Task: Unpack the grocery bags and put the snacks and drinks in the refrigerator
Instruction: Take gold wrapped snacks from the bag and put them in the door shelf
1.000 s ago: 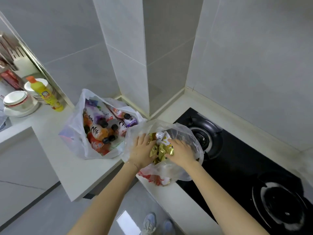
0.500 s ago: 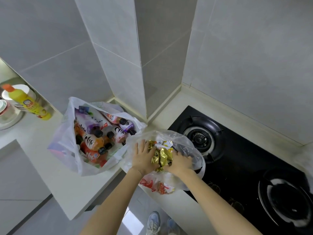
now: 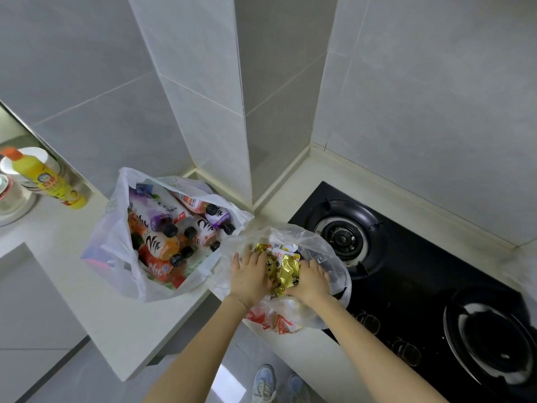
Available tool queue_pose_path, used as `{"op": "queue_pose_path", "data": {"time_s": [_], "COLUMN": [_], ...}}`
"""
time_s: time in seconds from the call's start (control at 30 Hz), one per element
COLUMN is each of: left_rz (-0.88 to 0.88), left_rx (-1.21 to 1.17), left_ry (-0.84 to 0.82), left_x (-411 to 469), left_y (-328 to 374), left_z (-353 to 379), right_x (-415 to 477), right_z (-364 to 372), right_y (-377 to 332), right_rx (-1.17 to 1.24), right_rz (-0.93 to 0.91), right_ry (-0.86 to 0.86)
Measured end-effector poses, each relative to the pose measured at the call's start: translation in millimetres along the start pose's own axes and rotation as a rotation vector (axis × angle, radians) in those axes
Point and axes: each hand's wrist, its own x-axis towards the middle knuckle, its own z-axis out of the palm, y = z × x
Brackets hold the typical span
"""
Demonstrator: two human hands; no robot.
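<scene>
Two plastic grocery bags sit on the white counter (image 3: 87,286). The white bag (image 3: 116,257) on the left lies open, full of several drink bottles (image 3: 162,245) with dark caps. The clear bag (image 3: 319,245) to its right holds gold-wrapped snack packets (image 3: 286,270) and more snacks lower down. Both of my hands are inside the clear bag's mouth. My left hand (image 3: 251,276) presses against the packets from the left, my right hand (image 3: 312,279) from the right, gathering the gold pile between them.
A black gas hob (image 3: 406,286) with two burners lies right of the clear bag, which overlaps its near corner. A yellow bottle (image 3: 46,178) and stacked bowls (image 3: 11,196) stand at far left. Grey tiled walls and a corner column (image 3: 215,112) rise behind the bags.
My hands have drawn closer together around the gold packets inside the clear bag. The view has shifted slightly right and up; the bags stay in place.
</scene>
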Motion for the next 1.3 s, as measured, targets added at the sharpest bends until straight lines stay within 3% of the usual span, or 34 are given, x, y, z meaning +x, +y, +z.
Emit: {"op": "queue_pose_path", "data": {"time_s": [0.4,0.73,1.13,1.3], "left_rz": [-0.023,-0.082,-0.076,-0.071], "left_rx": [0.057,-0.07,-0.84,-1.119], "left_ry": [0.08,0.162,0.389,0.42], "left_x": [2.2,-8.4,-28.1,-37.0], "left_y": [-0.9,-3.1,5.5,3.3], "left_z": [4.2,-1.5,-31.8,-52.9], "right_x": [-9.1,-19.1,-31.6,-42.5], "right_z": [3.7,-9.6,-46.1,-58.1], "right_y": [0.8,-0.2,-15.5,-19.6], "right_rx": [0.074,0.182,0.644,0.98], "right_rz": [-0.003,-0.061,-0.106,-0.068], "right_ry": [0.075,0.233,0.356,0.469]}}
